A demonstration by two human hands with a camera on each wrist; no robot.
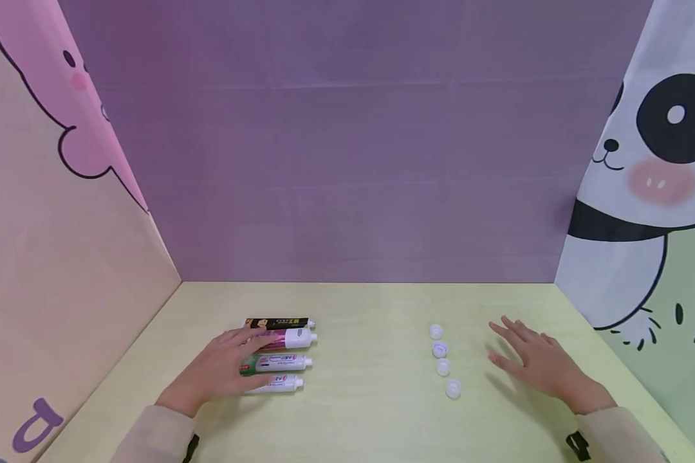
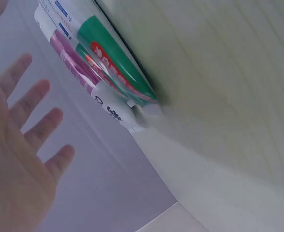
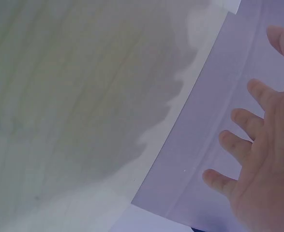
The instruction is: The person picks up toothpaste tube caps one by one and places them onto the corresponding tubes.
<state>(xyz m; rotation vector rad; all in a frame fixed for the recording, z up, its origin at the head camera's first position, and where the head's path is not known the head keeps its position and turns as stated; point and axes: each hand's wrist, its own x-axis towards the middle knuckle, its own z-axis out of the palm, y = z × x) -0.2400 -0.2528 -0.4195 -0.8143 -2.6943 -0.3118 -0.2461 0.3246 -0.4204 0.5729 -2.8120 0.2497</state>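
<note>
My left hand (image 1: 222, 365) is held over a column of toothpaste tubes, fingers spread; the left wrist view shows it apart from them. From back to front lie a black tube (image 1: 278, 323), a magenta and white tube (image 1: 298, 338), a green and white tube (image 1: 280, 363) and a mostly white tube (image 1: 286, 384). Their bare nozzles point right, and my fingers hide parts of some tubes. My right hand (image 1: 541, 363) hovers above the table with fingers apart, holding nothing. To its left, several round white caps (image 1: 439, 349) form a column.
The pale wooden table (image 1: 370, 411) meets a purple back wall (image 1: 359, 161). A pinkish panel (image 1: 64, 270) with a cartoon figure stands at the left, and a panda-printed panel (image 1: 672, 270) at the right.
</note>
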